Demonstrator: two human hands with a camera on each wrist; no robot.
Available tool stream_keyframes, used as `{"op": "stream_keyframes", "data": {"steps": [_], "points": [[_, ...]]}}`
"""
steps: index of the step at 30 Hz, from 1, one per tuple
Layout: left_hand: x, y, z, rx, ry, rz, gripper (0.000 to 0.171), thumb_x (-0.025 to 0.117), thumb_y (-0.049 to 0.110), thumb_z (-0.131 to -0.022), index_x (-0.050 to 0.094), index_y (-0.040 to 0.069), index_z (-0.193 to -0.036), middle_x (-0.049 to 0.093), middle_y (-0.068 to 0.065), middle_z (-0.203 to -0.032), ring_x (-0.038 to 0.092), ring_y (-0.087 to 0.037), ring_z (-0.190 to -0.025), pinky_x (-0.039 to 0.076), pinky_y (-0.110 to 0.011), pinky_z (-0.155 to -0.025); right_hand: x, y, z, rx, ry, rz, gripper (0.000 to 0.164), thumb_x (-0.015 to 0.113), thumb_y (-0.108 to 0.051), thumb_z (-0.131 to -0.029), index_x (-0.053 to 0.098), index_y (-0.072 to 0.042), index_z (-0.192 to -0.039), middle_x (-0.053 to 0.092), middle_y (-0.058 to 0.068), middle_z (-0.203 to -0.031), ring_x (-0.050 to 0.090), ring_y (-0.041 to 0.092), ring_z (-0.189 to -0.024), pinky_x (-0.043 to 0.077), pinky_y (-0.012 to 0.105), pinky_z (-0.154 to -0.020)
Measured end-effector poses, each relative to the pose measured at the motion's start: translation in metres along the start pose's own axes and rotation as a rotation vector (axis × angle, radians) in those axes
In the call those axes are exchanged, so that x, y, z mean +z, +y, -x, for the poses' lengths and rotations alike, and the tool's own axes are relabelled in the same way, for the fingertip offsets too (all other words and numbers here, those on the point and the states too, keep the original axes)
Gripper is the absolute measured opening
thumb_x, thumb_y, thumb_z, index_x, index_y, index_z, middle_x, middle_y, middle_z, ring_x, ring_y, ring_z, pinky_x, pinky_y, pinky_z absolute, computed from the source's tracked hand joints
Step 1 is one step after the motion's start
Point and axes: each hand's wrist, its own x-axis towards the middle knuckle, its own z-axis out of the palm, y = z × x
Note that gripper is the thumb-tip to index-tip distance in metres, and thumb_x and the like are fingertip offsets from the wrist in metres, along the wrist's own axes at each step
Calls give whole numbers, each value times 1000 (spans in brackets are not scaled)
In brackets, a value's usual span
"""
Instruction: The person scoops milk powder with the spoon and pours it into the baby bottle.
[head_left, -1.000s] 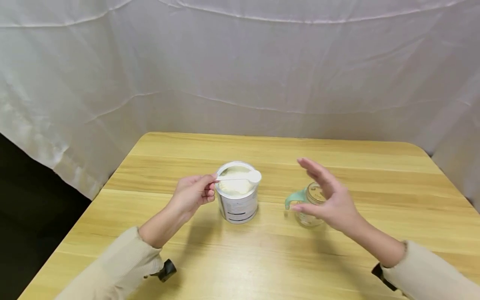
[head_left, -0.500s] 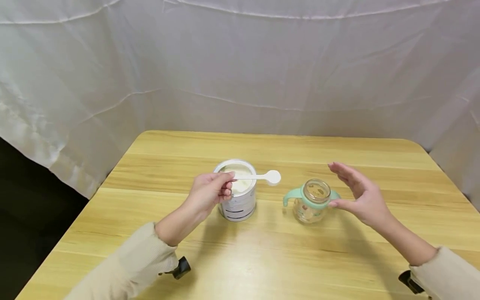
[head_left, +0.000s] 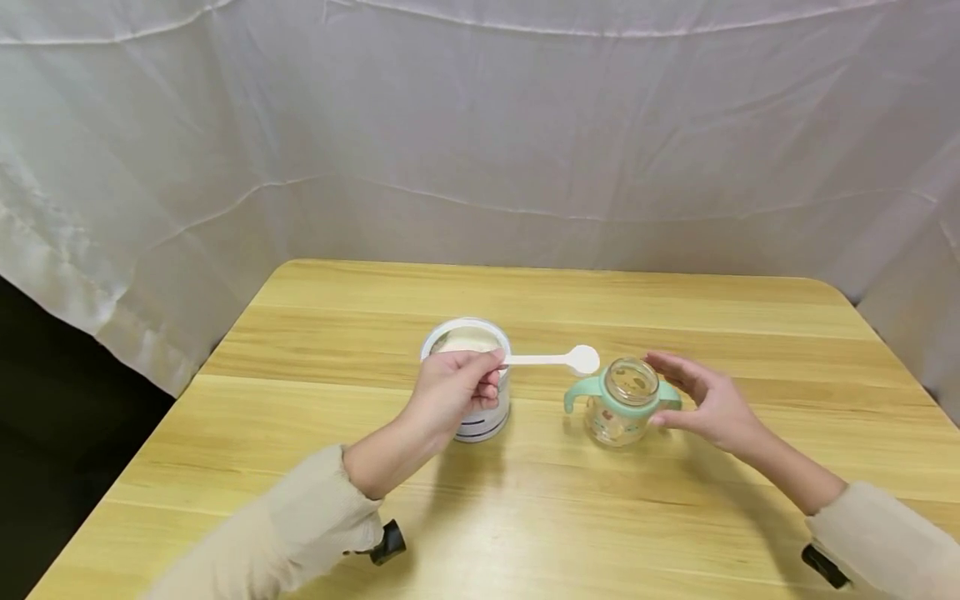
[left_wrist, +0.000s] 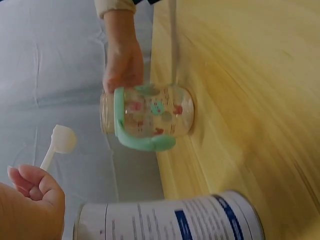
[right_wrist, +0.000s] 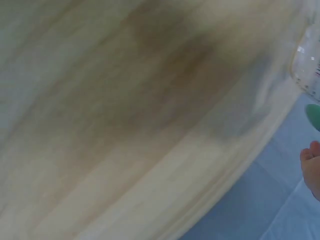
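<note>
In the head view my left hand point(head_left: 453, 387) pinches the end of a white measuring scoop point(head_left: 582, 359), heaped with pale powder. The scoop's bowl hangs in the air between a tin point(head_left: 482, 421) of powder and a clear baby bottle point(head_left: 617, 421). Part of the tin's mouth is hidden behind my left hand. The bottle stands upright and uncapped, with mint-green handles point(head_left: 582, 390) on both sides. My right hand point(head_left: 712, 408) is spread beside the right handle, thumb in front and fingers behind. In the right wrist view a small gap separates fingers point(right_wrist: 314, 172) and green handle point(right_wrist: 314, 116).
Both containers stand on a wooden table point(head_left: 540, 517). A pale curtain point(head_left: 480, 150) hangs behind and beside it. A dark area point(head_left: 67, 433) lies past the table's left edge. A black wrist device point(head_left: 387, 543) sits below the left sleeve.
My left hand has carried the scoop rightward from above the tin toward the bottle. My right hand first drew back to the right, then came in closer to the bottle's right handle.
</note>
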Motion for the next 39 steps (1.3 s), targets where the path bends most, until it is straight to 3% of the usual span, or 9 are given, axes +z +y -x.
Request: {"op": "stream_keyframes", "data": {"steps": [10,19,23,31,39], "points": [[21,-11,0,-6,-44,42,15,56,5,-90,60,-7,-82,54,5,-56,49,-2,-47,47,-14,-49,6,7,1,81,-28,26,69,78,4,-66,45,12,-126,51,-31,-114,49,-14,-104,40,1,-87],[35,-22,-6,22,-55,44,19,57,8,-90,60,-11,-89,56,7,-58,52,-1,-50,50,-14,-52,7,4,0,154,-64,47,61,78,-3,-70,50,10,-123,58,-29,-100,59,-6,-88,52,14,-73],[42,-26,-8,37,-41,50,19,59,8,-89,61,-11,-88,57,6,-57,53,-1,-50,51,-15,-53,8,5,0,150,-72,64,58,79,-5,-70,53,7,-121,60,-28,-98,60,-5,-87,53,17,-71],[50,-36,-10,93,-30,62,17,59,7,-88,61,-10,-84,58,6,-56,55,-2,-50,53,-16,-54,12,6,1,155,-73,65,58,78,-6,-71,54,5,-122,60,-28,-97,60,-4,-84,53,18,-67],[50,-44,-15,196,-35,-18,25,60,8,-88,60,-18,-87,58,6,-57,56,-3,-49,55,-19,-55,13,3,-2,187,-81,84,58,80,-11,-70,56,1,-121,62,-21,-98,59,-4,-86,54,19,-70]]}}
